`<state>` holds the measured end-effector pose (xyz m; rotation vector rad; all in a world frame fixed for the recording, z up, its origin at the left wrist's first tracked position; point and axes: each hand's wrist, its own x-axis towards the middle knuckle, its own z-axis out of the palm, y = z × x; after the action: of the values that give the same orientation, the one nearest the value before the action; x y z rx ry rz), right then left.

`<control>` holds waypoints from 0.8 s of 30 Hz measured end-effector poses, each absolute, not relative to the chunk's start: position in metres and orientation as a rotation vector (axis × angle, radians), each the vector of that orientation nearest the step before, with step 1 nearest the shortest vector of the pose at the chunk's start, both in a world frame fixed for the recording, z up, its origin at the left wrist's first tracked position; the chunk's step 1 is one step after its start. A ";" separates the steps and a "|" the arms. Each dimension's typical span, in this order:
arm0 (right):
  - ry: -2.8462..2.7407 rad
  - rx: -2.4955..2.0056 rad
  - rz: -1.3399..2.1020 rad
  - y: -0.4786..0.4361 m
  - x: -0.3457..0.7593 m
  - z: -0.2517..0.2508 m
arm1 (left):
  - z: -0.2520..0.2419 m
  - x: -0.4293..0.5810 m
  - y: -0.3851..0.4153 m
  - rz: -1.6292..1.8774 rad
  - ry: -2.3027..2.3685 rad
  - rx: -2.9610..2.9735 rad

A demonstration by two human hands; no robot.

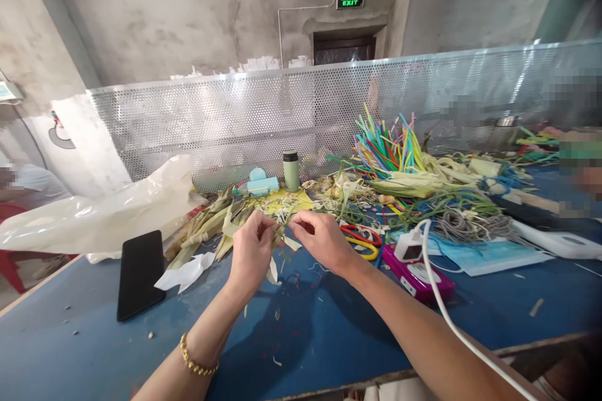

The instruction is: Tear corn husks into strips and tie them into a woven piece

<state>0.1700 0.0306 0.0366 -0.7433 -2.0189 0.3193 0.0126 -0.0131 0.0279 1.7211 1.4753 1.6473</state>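
Observation:
My left hand (254, 249) and my right hand (325, 239) face each other over the blue table, both pinched, with fingertips close together. Between them are thin green strands (283, 232), held at the fingertips; the exact grip is partly hidden by the fingers. Pale dried husks (195, 235) lie just left of my left hand. Shredded bits on a yellow sheet (297, 200) spread behind both hands. Red and yellow cords (369, 244) curl beside my right wrist.
A black phone (140, 276) and white paper (185, 270) lie left. Right are a magenta power box (418, 272) with a white cable, a blue mask (496, 255) and grey cord (473, 225). Behind stand a green bottle (291, 174), colourful stems (388, 144) and a perforated metal screen (226, 125).

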 end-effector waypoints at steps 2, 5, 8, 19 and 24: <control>-2.029 -0.742 0.241 0.034 0.171 0.035 | 0.030 0.013 -0.014 1.623 1.555 1.846; -2.032 -0.777 0.140 0.036 0.171 0.032 | 0.034 0.012 -0.018 1.569 1.604 2.095; -2.083 -0.827 0.108 0.037 0.171 0.030 | 0.038 0.013 -0.021 1.576 1.484 2.223; -2.210 -0.886 0.070 0.034 0.168 0.028 | 0.034 0.011 -0.013 1.494 1.438 1.874; -2.215 -0.878 0.029 0.033 0.167 0.027 | 0.037 0.015 -0.018 1.528 1.508 1.897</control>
<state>0.1666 0.0330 0.0272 -0.8782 -2.2151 0.0293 0.0147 -0.0181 0.0373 1.8973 1.5080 1.5281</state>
